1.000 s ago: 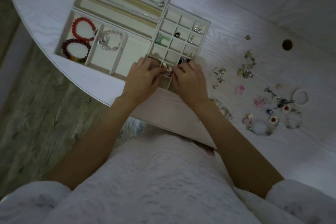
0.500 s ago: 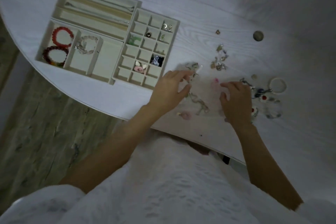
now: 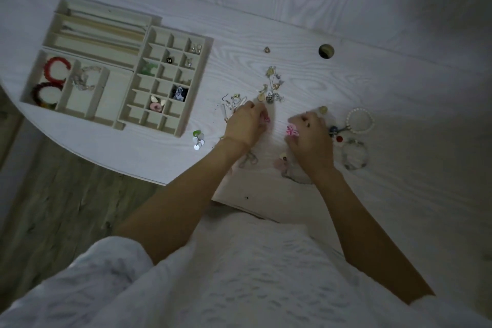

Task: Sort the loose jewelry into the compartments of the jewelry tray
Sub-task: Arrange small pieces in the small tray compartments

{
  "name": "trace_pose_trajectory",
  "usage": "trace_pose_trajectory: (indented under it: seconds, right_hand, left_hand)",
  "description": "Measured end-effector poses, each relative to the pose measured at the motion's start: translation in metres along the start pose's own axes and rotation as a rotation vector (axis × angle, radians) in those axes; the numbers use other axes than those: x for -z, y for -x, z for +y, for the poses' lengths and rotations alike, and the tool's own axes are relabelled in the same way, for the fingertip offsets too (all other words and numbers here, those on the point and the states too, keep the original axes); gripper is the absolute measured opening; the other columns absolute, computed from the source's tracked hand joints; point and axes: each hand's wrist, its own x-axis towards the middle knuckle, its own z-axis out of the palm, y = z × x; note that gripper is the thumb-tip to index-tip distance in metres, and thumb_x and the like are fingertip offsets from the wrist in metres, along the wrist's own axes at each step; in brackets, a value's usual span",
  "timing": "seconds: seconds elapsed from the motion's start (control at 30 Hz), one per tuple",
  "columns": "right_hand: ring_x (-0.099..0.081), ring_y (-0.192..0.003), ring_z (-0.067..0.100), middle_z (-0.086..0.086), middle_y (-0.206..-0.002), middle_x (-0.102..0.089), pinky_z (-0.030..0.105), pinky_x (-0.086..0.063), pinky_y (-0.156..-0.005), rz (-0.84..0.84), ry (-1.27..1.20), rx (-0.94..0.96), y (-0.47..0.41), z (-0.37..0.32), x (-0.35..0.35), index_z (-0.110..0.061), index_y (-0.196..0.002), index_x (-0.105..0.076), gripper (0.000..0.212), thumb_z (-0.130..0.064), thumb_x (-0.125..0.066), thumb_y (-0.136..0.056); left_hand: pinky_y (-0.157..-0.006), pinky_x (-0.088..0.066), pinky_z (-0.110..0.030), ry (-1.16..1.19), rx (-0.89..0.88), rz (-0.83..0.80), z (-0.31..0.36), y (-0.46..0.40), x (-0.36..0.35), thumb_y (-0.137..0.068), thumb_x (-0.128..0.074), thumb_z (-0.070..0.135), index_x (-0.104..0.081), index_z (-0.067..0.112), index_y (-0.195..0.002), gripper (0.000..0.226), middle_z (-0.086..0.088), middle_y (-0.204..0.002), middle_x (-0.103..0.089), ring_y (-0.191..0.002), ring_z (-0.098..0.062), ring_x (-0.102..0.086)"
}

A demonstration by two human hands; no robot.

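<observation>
The cream jewelry tray (image 3: 198, 82) lies at the left of the white table, with red and dark bead bracelets (image 3: 54, 72) in its big compartments and small pieces in several little cells. Loose jewelry (image 3: 273, 88) is scattered to its right. My left hand (image 3: 246, 125) has curled fingers pinching a small pink flower earring (image 3: 267, 119). My right hand (image 3: 308, 136) pinches a second pink flower earring (image 3: 291, 130). Both hands are on the table among the loose pieces, well right of the tray.
A white bead bracelet (image 3: 359, 121) and a clear bead bracelet (image 3: 355, 154) lie right of my right hand. A silver disc piece (image 3: 198, 140) sits near the table's front edge. A round cable hole (image 3: 326, 51) is at the back.
Both hands left the tray's small cells and moved right to the loose jewelry. Each has now closed on a pink flower earring. The camera view also shifted right.
</observation>
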Motion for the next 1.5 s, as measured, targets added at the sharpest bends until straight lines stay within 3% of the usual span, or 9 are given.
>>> trace_pose_trajectory:
  seconds: [0.13,0.3,0.5,0.63,0.73,0.83,1.0,1.23,1.5]
  right_hand:
    - [-0.053,-0.097,0.035,0.016,-0.105,-0.06,0.041,-0.046,-0.082,-0.022,-0.011,0.137,-0.016,-0.014,0.0,-0.004,-0.108,-0.065,0.03,-0.008,-0.064,-0.079]
    - [-0.048,-0.105,0.029,0.01,-0.112,-0.058,0.033,-0.038,-0.082,-0.196,-0.047,0.101,-0.031,-0.023,-0.009,-0.012,-0.112,-0.066,0.029,-0.02,-0.066,-0.084]
    - [-0.059,-0.089,-0.002,-0.003,-0.106,-0.065,0.005,-0.04,-0.072,-0.408,-0.6,0.089,-0.03,-0.061,0.0,-0.017,-0.112,-0.065,0.03,-0.013,-0.071,-0.083]
    - [-0.06,-0.092,-0.009,-0.015,-0.1,-0.065,0.007,-0.045,-0.079,-0.578,-0.718,0.126,-0.031,-0.114,-0.011,-0.022,-0.105,-0.063,0.026,-0.011,-0.071,-0.082]
    - [-0.065,-0.083,0.004,-0.011,-0.086,-0.068,0.017,-0.05,-0.079,-0.596,-0.722,0.11,-0.039,-0.152,-0.034,-0.023,-0.091,-0.064,0.024,-0.002,-0.07,-0.081]
    - [-0.062,-0.079,0.004,-0.012,-0.084,-0.066,0.017,-0.047,-0.075,-0.515,-0.647,0.052,-0.053,-0.179,-0.056,-0.019,-0.096,-0.069,0.019,-0.005,-0.069,-0.082]
    - [-0.048,-0.067,0.002,0.0,-0.088,-0.059,0.008,-0.037,-0.06,-0.448,-0.435,0.103,-0.074,-0.198,-0.068,-0.017,-0.103,-0.069,0.022,-0.019,-0.071,-0.082]
    - [-0.058,-0.072,0.013,0.001,-0.088,-0.068,0.031,-0.05,-0.067,-0.374,-0.163,0.131,-0.081,-0.203,-0.065,-0.015,-0.1,-0.071,0.02,-0.029,-0.067,-0.086]
    - [-0.057,-0.093,0.023,0.005,-0.102,-0.066,0.025,-0.034,-0.065,-0.232,0.215,0.386,-0.075,-0.211,-0.057,-0.014,-0.11,-0.067,0.024,-0.025,-0.062,-0.089]
  left_hand:
    - [-0.071,-0.035,-0.025,0.016,0.009,0.005,-0.001,0.002,0.003,-0.084,-0.067,0.014,-0.065,0.009,-0.105,0.022,-0.014,-0.101,-0.06,-0.093,-0.028,-0.057]
    - [-0.069,-0.047,-0.029,0.103,-0.04,0.024,0.001,0.02,0.01,-0.085,-0.066,0.015,-0.064,0.014,-0.101,0.016,-0.003,-0.093,-0.07,-0.083,-0.023,-0.066]
    - [-0.074,-0.054,-0.027,0.352,-0.047,0.141,-0.036,0.066,0.056,-0.084,-0.072,0.013,-0.062,0.011,-0.097,0.017,0.003,-0.089,-0.073,-0.078,-0.006,-0.068]
    - [-0.073,-0.053,-0.025,0.473,0.03,0.259,-0.077,0.096,0.082,-0.085,-0.071,0.017,-0.07,0.017,-0.091,0.006,0.011,-0.082,-0.071,-0.076,-0.002,-0.066]
    - [-0.075,-0.054,-0.026,0.657,0.194,0.403,-0.11,0.107,0.097,-0.083,-0.073,0.015,-0.071,0.011,-0.09,0.008,0.006,-0.08,-0.072,-0.077,-0.007,-0.068]
    - [-0.074,-0.05,-0.017,0.755,0.323,0.467,-0.136,0.096,0.108,-0.08,-0.075,0.012,-0.069,0.01,-0.089,0.011,0.008,-0.077,-0.069,-0.072,-0.001,-0.065]
    - [-0.073,-0.052,-0.018,0.762,0.271,0.409,-0.147,0.068,0.112,-0.082,-0.074,0.011,-0.067,0.021,-0.085,0.012,0.009,-0.077,-0.068,-0.074,-0.005,-0.065]
    - [-0.068,-0.043,-0.006,0.633,0.275,0.439,-0.157,0.06,0.095,-0.084,-0.071,0.01,-0.069,0.017,-0.085,0.007,0.008,-0.08,-0.07,-0.072,0.003,-0.063]
    - [-0.076,-0.05,-0.022,0.348,0.194,0.47,-0.162,0.054,0.097,-0.081,-0.073,0.011,-0.075,0.014,-0.09,0.01,0.001,-0.087,-0.074,-0.078,-0.014,-0.068]
